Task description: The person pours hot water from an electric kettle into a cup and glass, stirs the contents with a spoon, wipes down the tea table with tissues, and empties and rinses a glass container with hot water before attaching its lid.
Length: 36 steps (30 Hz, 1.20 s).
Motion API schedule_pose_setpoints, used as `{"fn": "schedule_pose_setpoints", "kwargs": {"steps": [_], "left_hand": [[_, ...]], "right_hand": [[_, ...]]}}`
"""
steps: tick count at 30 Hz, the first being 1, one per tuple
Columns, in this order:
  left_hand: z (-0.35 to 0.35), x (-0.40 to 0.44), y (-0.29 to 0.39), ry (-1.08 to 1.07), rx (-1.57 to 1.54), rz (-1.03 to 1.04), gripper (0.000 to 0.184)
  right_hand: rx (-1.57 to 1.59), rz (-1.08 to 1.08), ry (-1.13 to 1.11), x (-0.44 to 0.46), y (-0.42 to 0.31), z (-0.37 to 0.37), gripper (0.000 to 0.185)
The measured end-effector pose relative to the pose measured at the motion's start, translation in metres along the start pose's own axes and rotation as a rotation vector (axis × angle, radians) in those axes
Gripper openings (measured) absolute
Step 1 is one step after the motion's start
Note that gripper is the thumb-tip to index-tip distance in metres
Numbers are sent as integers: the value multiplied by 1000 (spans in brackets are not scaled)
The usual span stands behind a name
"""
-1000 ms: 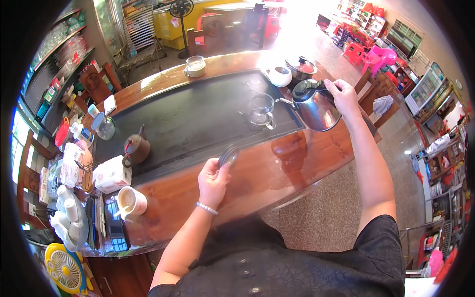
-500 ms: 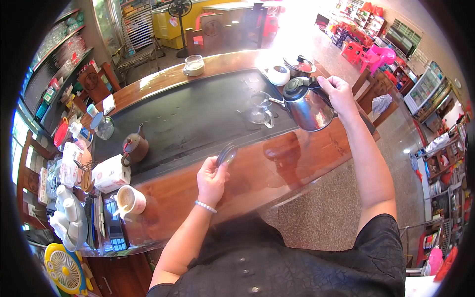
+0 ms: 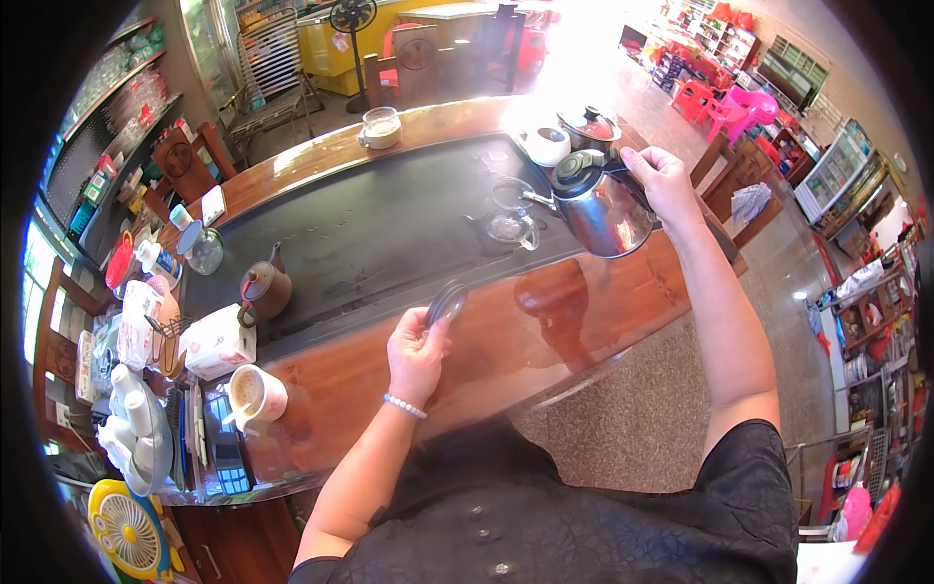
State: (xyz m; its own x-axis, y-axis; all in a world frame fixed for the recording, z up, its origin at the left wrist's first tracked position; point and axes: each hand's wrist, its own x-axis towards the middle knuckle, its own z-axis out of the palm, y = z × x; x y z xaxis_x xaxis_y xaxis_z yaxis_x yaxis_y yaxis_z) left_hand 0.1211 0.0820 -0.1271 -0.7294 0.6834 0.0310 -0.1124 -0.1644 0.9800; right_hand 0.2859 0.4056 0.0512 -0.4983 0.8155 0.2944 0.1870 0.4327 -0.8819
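Observation:
My right hand (image 3: 664, 183) grips the handle of a shiny metal kettle (image 3: 603, 219) with a black lid. The kettle leans left, its spout over a clear glass teapot (image 3: 510, 230) that stands uncovered on the dark tea tray (image 3: 370, 229). Bright, rippled water shows inside the glass teapot. Between the thumb and fingers of my left hand (image 3: 416, 356) is a round dark-rimmed lid (image 3: 448, 304), raised above the wooden table's near side. A beaded bracelet circles that wrist.
A brown teapot (image 3: 267, 290) stands on the tray's left end. Nearer me are a mug (image 3: 259, 397) with a spoon, a tissue pack (image 3: 220, 343) and a phone (image 3: 230, 456). Behind the kettle sit a white pot (image 3: 547, 147) and a lidded pot (image 3: 590, 127). A glass jar (image 3: 380, 128) rests at the far edge.
The kettle has shifted slightly left and tipped a little. Water inside the glass teapot now looks bright and stirred. My left hand with the lid has stayed still.

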Motion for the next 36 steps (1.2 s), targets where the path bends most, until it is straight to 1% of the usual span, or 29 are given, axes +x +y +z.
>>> {"fn": "schedule_pose_setpoints", "kwargs": {"steps": [4,10,13,19,22,25,31,34,36], "left_hand": [[-1,0,0,-3,-12,-11,8],[0,-1,3,-11,-28,-11,9],[-1,0,1,-16,-25,-8,9],[-1,0,2,-10,-23,-14,9],[-1,0,2,-9,-29,-9,9],[-1,0,3,-6,-23,-12,9],[-2,0,1,-10,-39,-14,9],[-1,0,2,-6,-39,-17,9],[-1,0,2,-10,-38,-13,9]], "right_hand": [[4,5,1,-2,-3,4,27],[-83,-19,-18,0,-14,7,29],[-96,-101,20,5,-11,13,27],[-59,-71,42,16,-8,17,28],[-87,-65,88,14,-12,16,29],[-237,-134,139,18,-8,10,30],[-437,-121,196,22,-5,0,33],[-475,-18,103,23,-12,-9,44],[-487,-22,107,26,-10,-12,45]]}}
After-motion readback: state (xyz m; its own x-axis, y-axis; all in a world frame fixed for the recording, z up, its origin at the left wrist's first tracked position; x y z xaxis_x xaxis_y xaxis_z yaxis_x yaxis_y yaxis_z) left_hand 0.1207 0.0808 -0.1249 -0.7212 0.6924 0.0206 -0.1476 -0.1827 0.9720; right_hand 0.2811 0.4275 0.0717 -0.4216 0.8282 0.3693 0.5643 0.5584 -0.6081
